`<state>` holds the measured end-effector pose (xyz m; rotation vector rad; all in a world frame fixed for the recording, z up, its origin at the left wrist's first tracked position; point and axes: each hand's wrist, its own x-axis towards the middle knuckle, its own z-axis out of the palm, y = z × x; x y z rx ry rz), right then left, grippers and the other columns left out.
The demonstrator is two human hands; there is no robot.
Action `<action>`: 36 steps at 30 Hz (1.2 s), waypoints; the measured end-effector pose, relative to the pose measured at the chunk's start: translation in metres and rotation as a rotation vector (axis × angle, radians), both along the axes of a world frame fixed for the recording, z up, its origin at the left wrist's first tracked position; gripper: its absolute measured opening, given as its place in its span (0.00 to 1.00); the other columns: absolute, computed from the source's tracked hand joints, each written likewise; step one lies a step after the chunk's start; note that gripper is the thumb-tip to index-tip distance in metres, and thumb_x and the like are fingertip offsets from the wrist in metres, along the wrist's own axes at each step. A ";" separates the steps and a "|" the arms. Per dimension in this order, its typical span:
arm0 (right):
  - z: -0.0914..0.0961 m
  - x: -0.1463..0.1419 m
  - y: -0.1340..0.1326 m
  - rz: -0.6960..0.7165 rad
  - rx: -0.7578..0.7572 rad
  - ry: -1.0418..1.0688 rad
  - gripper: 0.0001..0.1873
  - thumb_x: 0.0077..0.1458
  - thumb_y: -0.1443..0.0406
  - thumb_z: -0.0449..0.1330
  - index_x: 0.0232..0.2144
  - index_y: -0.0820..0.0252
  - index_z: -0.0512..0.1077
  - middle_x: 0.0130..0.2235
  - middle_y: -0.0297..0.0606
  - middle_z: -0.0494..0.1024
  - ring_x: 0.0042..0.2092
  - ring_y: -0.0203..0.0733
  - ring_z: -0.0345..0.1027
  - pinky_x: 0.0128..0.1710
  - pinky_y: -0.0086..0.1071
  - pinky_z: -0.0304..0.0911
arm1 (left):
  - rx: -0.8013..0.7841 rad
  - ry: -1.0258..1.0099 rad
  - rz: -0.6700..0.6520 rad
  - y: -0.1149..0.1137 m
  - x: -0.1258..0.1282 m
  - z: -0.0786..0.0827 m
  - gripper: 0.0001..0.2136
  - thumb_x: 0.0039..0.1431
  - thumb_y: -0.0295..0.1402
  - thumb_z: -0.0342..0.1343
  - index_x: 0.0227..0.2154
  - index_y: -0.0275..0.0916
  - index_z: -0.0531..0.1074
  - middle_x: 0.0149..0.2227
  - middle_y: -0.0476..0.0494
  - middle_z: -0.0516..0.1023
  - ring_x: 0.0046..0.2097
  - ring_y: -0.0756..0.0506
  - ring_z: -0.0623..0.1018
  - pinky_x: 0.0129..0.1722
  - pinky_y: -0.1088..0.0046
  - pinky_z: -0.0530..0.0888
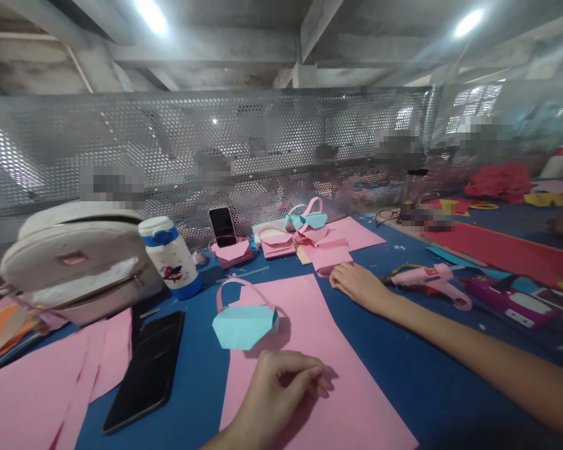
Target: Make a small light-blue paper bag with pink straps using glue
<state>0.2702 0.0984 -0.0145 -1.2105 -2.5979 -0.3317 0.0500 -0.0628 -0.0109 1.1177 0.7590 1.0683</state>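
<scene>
My left hand (pixel 288 384) rests over a large pink paper sheet (pixel 304 325), its fingers curled and thumb against the index finger; nothing shows in it. Just beyond stands a small light-blue paper handbag (pixel 244 326) with a pink strip handle. My right hand (pixel 356 286) reaches farther out, fingers bent together at the edge of a folded pink paper piece (pixel 331 255); its fingertips are partly hidden. Behind that piece are a light-blue paper bag (pixel 304 220) with a pink handle and two pink paper bags (pixel 278 242), (pixel 232 251).
To the left are a black phone (pixel 147 369), pink sheets (pixel 32 387), a bottle (pixel 171 259) and a pale backpack (pixel 82 262). A pink glue gun (pixel 426 278) and a purple device (pixel 509 301) lie right of my right hand. A perforated metal screen (pixel 263 150) stands behind.
</scene>
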 end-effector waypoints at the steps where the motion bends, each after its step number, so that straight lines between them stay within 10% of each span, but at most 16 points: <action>1: 0.000 0.000 0.000 -0.002 -0.004 0.011 0.07 0.63 0.68 0.56 0.32 0.59 0.71 0.36 0.37 0.77 0.41 0.43 0.67 0.39 0.33 0.54 | -0.001 0.006 0.001 0.000 0.000 0.000 0.09 0.58 0.32 0.62 0.27 0.35 0.84 0.26 0.39 0.82 0.35 0.44 0.80 0.34 0.72 0.73; 36: 0.004 -0.001 -0.007 0.033 -0.054 0.054 0.09 0.63 0.70 0.56 0.31 0.59 0.72 0.35 0.36 0.78 0.41 0.42 0.68 0.40 0.33 0.54 | 0.026 0.071 0.003 -0.001 -0.003 -0.006 0.11 0.59 0.34 0.60 0.28 0.34 0.84 0.29 0.36 0.83 0.30 0.47 0.77 0.31 0.74 0.71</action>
